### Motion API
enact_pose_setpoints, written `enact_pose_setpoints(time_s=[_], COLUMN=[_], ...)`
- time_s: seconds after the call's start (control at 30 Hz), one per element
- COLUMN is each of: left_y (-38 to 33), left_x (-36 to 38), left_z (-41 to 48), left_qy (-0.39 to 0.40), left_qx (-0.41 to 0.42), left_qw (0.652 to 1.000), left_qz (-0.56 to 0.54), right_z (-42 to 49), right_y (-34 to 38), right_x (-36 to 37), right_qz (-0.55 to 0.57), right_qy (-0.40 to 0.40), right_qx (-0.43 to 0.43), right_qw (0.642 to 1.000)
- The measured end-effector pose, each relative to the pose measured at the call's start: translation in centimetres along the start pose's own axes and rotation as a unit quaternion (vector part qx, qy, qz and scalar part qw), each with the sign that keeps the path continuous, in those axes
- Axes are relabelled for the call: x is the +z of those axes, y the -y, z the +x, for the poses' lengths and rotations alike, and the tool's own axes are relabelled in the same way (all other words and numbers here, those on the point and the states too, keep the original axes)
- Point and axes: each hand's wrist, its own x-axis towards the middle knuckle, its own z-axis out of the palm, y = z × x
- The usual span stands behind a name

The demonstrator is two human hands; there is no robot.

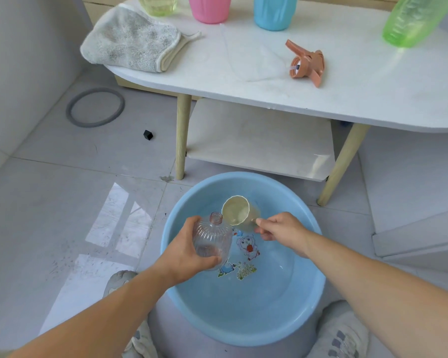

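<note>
My left hand (183, 251) grips clear ribbed plastic bottle (212, 240), right hand (282, 232) pinches tilted yellowish translucent cup (237, 210) near round blue plastic basin's (243, 332) far-left rim. Filling step, I judge; next, lip over neck.

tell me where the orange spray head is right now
The orange spray head lies on the white table, upper right of the head view, in front of the blue cup and the green bottle, apart from both.

Clear ribbed plastic bottle (212, 239), glossy basin (243, 306)
</note>
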Motion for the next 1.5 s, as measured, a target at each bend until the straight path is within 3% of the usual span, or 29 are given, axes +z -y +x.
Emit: enact_pose_setpoints(time_s=[0.3, 0.67, 0.97, 1.5], left_y=[-2.7, -6.1, -7.0, -7.0], left_x=[-0.4, -0.7, -1.0, -0.7], left_z=[-0.8, -1.6, -2.2, -2.0], left_qy=[-0.005, -0.011, -0.006, -0.005], left_qx=[0.037, 0.082, 0.090, 0.086], left_qw=[0.999, 0.996, 0.996, 0.996], left_qz=[-0.009, -0.027, -0.012, -0.006], right_z=[-4.3, -12.8, -15.3, -14.3], right_y=[5.3, 11.0, 11.5, 10.9], right_x=[-3.7, -7.3, -7.0, -7.5], right_qz=[0.051, -0.094, -0.163, -0.176], right_qy=[-0.007, -0.088, -0.119, -0.122], right_qx=[-0.088, -0.175, -0.206, -0.256], right_qw=[0.995, 0.976, 0.958, 0.943])
